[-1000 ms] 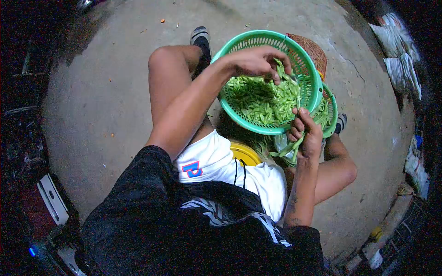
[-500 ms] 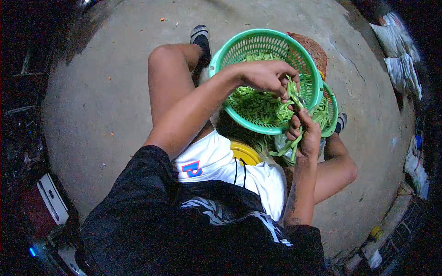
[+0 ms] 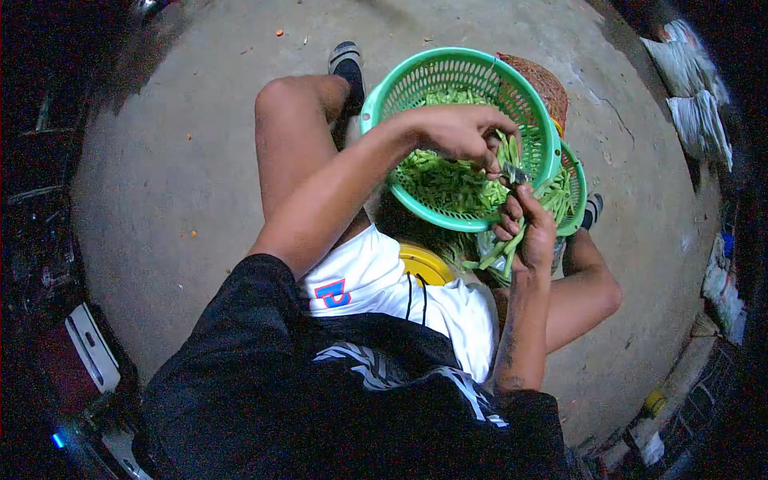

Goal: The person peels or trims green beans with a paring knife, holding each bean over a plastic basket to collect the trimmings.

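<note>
In the head view, the right hand [image 3: 531, 228] grips green stalks [image 3: 512, 248] over the green basket's [image 3: 428, 212] near right rim; the left hand [image 3: 464, 132] pinches their upper ends beside a dark blade [image 3: 514, 173]. Cut pieces [image 3: 448, 182] lie inside.

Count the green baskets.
2. The large basket is in front; the small basket is at its right side, partly hidden by it. Others could be hidden underneath.
</note>
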`<state>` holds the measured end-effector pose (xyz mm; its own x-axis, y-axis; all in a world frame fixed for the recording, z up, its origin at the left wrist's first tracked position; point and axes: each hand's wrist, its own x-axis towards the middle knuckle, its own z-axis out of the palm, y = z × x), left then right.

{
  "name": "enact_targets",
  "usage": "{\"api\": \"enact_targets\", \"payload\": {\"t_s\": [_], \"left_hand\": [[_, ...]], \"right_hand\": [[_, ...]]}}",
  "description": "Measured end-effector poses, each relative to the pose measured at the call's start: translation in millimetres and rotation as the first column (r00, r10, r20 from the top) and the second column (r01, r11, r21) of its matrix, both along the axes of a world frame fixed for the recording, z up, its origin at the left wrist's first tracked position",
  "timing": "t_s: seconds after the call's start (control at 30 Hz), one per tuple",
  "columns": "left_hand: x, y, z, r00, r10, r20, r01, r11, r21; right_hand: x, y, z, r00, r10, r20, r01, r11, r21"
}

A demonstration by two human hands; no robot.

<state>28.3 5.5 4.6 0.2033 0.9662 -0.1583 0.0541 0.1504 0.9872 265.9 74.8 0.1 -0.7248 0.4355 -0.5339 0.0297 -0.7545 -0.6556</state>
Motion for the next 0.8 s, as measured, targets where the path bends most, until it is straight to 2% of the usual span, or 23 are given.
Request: {"api": "enact_targets", "payload": {"t_s": [0.03,0.07,0.2,0.3,0.37,0.43,0.5,0.7,0.77,0.8], "left_hand": [[-0.6,1.2,-0.4,0.999,-0.004,-0.049,0.005,1.000,0.006],[-2.5,3.3,-8.5,1.000,0.013,0.008,-0.013,0.999,0.031],[-3.2,2.0,-8.2,1.000,0.007,-0.018,-0.006,0.998,0.057],[-1.9,0.7,-8.6,0.999,0.010,0.050,-0.012,0.999,0.037],[-4.2,0.6,-7.7,1.000,0.011,-0.023,-0.010,0.998,0.069],[-4.7,0.8,-7.2,1.000,0.005,-0.019,-0.004,0.999,0.050],[-3.2,1.3,-5.8,1.000,-0.002,-0.015,0.002,1.000,0.030],[0.0,-0.2,0.1,0.994,-0.001,-0.112,0.001,1.000,0.004],[-7.1,0.3,-10.1,0.987,0.027,0.156,-0.036,0.998,0.054],[-10.5,-2.7,-9.2,0.988,0.067,0.140,-0.081,0.992,0.095]], "right_hand": [[1.9,1.1,0.4,1.000,0.002,0.002,-0.002,1.000,-0.001],[3.2,2.1,1.1,1.000,0.006,0.018,-0.006,1.000,-0.006],[-0.3,1.7,3.7,0.999,-0.025,0.047,0.025,1.000,0.006],[-4.7,-1.1,5.8,0.994,-0.069,0.090,0.067,0.997,0.033],[-3.8,-0.6,6.0,0.995,-0.051,0.085,0.047,0.998,0.045],[-3.2,0.9,4.9,0.996,-0.033,0.081,0.029,0.998,0.058],[-2.3,2.8,2.6,0.999,-0.041,-0.027,0.038,0.995,-0.093],[1.0,2.9,-5.7,0.982,-0.058,-0.180,0.014,0.972,-0.234],[0.3,5.4,-7.9,0.979,-0.054,-0.194,0.007,0.972,-0.235],[0.1,6.1,-8.3,0.976,-0.056,-0.213,0.005,0.972,-0.237]]}}
